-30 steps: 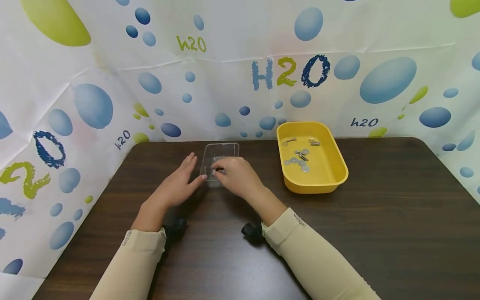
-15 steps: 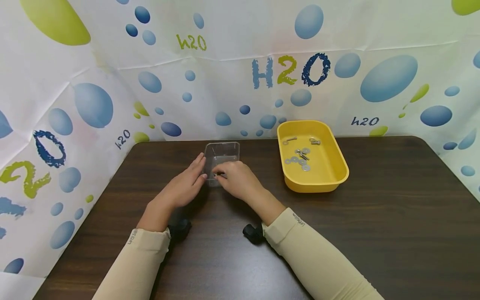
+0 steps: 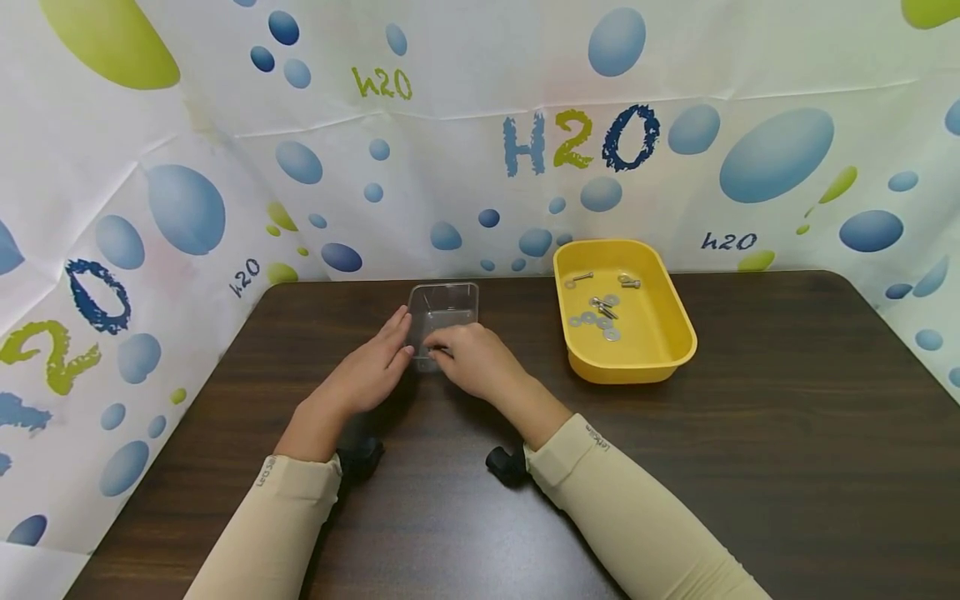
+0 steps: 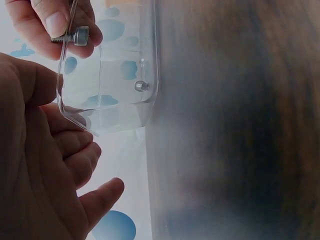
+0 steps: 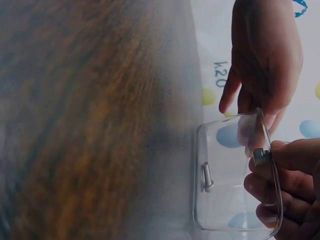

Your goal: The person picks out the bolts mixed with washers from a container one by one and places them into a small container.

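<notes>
In the head view, a clear plastic box point(image 3: 453, 315) stands near the table's back edge. Along its left side lies my left hand point(image 3: 363, 367), fingers fairly straight and touching the wall. My right hand point(image 3: 480, 358) is over the box's near right part, pinching a bolt point(image 4: 80, 36) between thumb and fingertips. The left wrist view shows that bolt level with the rim, its round head over the inside of the box. A second bolt point(image 5: 207, 178) lies on the box floor in the right wrist view.
To the right, a yellow tray point(image 3: 628, 371) holds several washers point(image 3: 612, 335) and bolts point(image 3: 607, 313). Behind the dark wooden table point(image 3: 787, 400) hangs a white sheet with blue and green spots. Black wrist cameras sit under both sleeves.
My left hand has moved right and its fingers have come against the box's left side. The right hand has moved slightly nearer, still pinching the bolt. The yellow tray has stayed put.
</notes>
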`<state>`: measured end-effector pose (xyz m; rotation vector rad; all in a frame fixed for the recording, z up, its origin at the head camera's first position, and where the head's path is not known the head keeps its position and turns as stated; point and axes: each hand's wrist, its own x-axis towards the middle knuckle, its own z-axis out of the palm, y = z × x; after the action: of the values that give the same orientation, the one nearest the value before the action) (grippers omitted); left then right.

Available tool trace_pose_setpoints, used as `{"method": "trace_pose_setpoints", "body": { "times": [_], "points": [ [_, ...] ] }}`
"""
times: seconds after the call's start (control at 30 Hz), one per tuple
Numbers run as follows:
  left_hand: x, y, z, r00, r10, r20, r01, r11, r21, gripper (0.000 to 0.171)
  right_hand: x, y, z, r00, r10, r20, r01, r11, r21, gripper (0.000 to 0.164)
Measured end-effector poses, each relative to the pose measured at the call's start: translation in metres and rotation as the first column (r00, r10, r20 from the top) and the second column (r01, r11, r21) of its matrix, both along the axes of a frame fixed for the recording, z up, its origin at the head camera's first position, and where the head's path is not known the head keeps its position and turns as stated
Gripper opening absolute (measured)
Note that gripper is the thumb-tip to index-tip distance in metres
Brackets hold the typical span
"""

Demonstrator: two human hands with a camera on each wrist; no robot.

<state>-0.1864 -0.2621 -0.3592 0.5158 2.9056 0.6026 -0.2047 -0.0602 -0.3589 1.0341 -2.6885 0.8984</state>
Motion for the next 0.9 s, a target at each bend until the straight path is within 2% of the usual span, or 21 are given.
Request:
{"method": "trace_pose_setpoints", "body": {
  "times": [0.37,0.9],
  "points": [
    [-0.0009,-0.0049,-0.0041,1.000,-0.008,-0.017,0.009,1.000,0.011,0.057,0.0022,-0.0038,-0.0009,1.000,-0.005,0.026,0.003,0.998,0.056,0.022],
    [-0.0005,-0.0074,-0.0054,0.999,-0.032,-0.018,0.032,0.999,-0.004,0.059,0.0076,-0.0049,-0.0036,1.000,-0.009,0.010,0.008,0.999,0.047,0.021]
  ]
}}
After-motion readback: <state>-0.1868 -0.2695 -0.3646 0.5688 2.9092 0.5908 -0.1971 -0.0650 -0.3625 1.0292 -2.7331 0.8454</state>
